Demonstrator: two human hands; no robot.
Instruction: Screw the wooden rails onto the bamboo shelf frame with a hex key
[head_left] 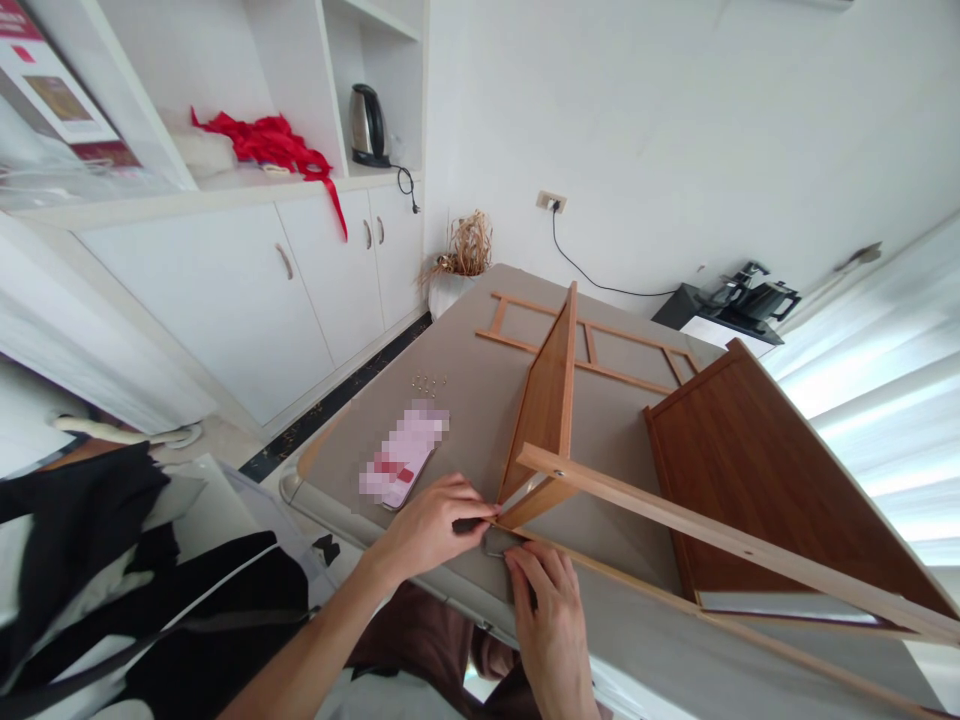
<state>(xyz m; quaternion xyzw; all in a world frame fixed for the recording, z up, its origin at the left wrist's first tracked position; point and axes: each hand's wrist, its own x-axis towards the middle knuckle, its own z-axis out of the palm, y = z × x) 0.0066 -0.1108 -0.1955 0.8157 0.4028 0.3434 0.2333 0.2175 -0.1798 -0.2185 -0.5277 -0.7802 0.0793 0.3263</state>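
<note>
My left hand (439, 527) is closed in a pinch at the near end of a thin wooden rail (634, 578), beside the foot of an upright wooden panel (551, 385). A bent metal hex key (493, 552) lies between that end and my right hand (551, 605), whose thumb and fingers are closed on its long arm. Another wooden rail (675, 508) crosses above, with a screw head where it meets the panel. A larger brown panel (780, 490) stands to the right, between the two rails. Whatever sits under my left fingertips is hidden.
A ladder-like wooden frame (592, 345) lies flat at the table's (465, 350) far side. Several small metal screws (429, 382) lie behind a pink phone (405, 455) on the left. Dark clothing (217, 600) hangs low left. White cabinets (217, 290) stand beyond.
</note>
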